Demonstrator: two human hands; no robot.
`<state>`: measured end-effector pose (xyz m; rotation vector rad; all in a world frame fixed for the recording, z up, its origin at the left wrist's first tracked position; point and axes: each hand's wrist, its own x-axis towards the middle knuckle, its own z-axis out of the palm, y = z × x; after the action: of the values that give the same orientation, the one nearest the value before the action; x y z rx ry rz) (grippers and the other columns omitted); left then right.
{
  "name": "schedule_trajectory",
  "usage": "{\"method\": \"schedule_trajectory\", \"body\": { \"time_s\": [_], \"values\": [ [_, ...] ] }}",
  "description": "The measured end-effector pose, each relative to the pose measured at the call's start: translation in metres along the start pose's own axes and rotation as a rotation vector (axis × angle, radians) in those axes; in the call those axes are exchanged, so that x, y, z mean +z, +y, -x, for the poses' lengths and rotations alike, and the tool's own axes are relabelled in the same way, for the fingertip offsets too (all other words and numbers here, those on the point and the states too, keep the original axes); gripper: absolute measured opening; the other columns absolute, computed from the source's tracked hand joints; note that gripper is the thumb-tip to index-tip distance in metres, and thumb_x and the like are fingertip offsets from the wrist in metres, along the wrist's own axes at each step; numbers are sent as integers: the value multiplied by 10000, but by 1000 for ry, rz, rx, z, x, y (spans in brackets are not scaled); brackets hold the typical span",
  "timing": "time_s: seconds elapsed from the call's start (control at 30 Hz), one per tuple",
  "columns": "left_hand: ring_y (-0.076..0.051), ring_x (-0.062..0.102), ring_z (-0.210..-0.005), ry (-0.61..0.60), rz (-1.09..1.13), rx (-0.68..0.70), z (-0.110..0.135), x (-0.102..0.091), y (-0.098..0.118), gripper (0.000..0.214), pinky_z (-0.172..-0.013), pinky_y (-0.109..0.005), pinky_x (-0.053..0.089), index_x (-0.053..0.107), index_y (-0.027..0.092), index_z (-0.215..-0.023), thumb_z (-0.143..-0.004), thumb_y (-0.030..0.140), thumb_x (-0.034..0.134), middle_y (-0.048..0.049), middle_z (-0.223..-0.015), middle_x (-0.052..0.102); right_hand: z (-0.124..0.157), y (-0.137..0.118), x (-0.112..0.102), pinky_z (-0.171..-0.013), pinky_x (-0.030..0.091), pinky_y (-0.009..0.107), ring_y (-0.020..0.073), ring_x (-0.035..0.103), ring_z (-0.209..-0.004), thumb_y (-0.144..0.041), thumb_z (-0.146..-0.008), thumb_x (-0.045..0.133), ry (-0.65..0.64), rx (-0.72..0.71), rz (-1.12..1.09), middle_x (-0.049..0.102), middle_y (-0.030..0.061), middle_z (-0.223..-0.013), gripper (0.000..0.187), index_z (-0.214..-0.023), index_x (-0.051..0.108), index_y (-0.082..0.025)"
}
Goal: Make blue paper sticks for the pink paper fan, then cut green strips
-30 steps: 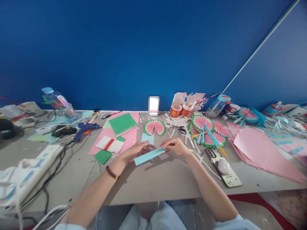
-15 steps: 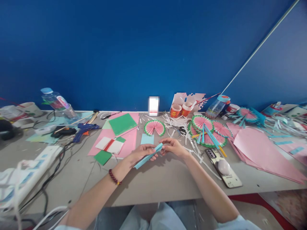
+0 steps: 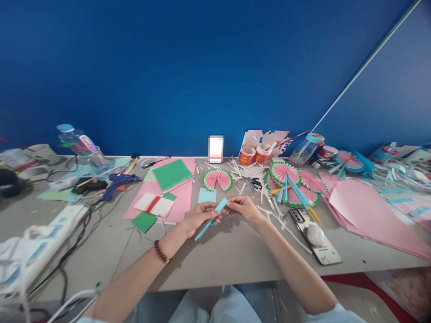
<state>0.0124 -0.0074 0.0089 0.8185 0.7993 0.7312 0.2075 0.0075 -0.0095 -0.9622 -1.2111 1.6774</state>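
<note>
Grey tabletop [image 3: 232, 260] below; left hand [image 3: 200, 217] pinches a blue paper strip [image 3: 221, 205]; right hand [image 3: 248, 211] pinches its upper end.

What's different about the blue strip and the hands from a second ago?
The strip swung steeper, its far end now pointing more away from the person. The left hand now has its thumb over it; the right hand is at the far end. The fan beyond stayed put.
</note>
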Motion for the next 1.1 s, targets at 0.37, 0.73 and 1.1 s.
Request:
{"method": "schedule_trajectory", "body": {
  "time_s": [0.37,0.73,1.1],
  "values": [
    [-96,598,-557,25,-11,39,-4,-1,-4,324,-597,-218,471,672,130,-833,-578,272,813,-35,-678,680,2,-2,9,-533,528,231,111,607,-536,-378,-658,729,67,-83,47,674,12,-635,237,-777,730,-172],
    [-93,606,-572,39,-79,67,-6,-3,-9,275,-612,-208,471,667,140,-825,-625,288,784,-28,-678,682,1,5,11,-512,472,218,102,569,-489,-370,-695,699,195,-149,191,642,-4,-544,201,-724,722,-173],
    [-158,645,-641,25,-277,146,-1,2,-8,320,-660,-269,485,678,137,-835,-658,397,737,-48,-702,696,3,4,13,-505,451,223,106,561,-480,-423,-694,688,186,-155,226,639,10,-553,275,-667,697,-150]
  ]
}}
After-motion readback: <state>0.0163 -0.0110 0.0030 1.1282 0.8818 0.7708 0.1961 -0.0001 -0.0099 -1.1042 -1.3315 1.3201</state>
